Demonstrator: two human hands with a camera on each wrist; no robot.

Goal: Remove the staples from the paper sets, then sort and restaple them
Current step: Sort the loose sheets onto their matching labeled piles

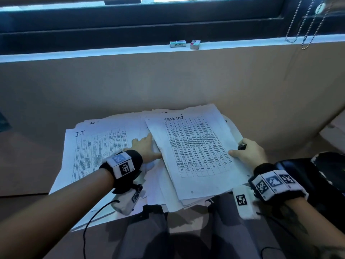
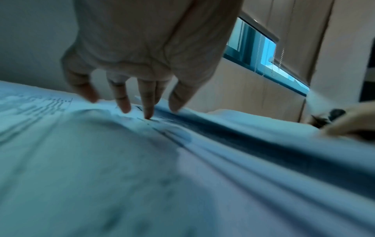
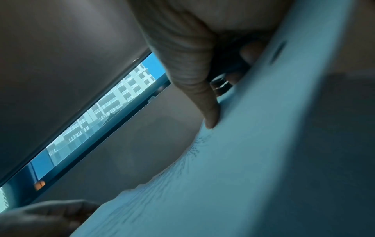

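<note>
Head view: papers (image 1: 115, 146) cover table (image 1: 104, 219) below window ledge (image 1: 74, 53).

You are in what looks like an office: printed table sheets (image 1: 197, 146) headed "TASK LIST" and "I.T" lie piled in front of you, two small staple boxes (image 1: 177, 43) sit on the window sill (image 1: 93, 51), and bead-chain blind cords (image 1: 306, 21) hang by the window.

matt white printed paper sets (image 1: 196, 146), slightly crumpled, glossy black plastic tool (image 1: 242, 146), small cardboard boxes (image 1: 177, 43), smooth matt beige wall (image 1: 168, 81)
</note>
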